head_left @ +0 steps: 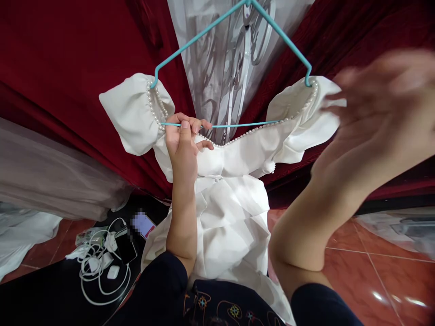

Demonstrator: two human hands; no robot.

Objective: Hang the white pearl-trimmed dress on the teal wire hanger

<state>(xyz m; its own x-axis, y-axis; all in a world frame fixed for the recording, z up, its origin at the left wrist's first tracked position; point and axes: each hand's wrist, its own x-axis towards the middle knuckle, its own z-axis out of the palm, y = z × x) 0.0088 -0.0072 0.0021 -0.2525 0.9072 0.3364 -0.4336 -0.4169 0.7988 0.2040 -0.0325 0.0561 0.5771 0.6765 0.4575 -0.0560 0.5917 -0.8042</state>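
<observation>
A white dress [233, 213] with puffed sleeves and pearl beading along its neckline hangs in front of me on a light-blue clothes hanger [200, 34]. My left hand [185, 138] grips the hanger's lower bar near the left sleeve [127, 113], its thumb and fingers closed around the bar. Raised at the right, my right hand [377, 104] is smeared by motion. It overlaps the edge of the right sleeve [307, 120]; whether it touches the fabric I cannot tell. The hanger's shoulder ends sit inside the beaded openings.
Dark red curtains [84, 54] hang behind the dress, with white metalwork [243, 68] between them. On a black surface [44, 294] at lower left lie tangled white cables [98, 271], a phone [126, 246] and a small white case [113, 272]. Red tiles [397, 280] cover the floor.
</observation>
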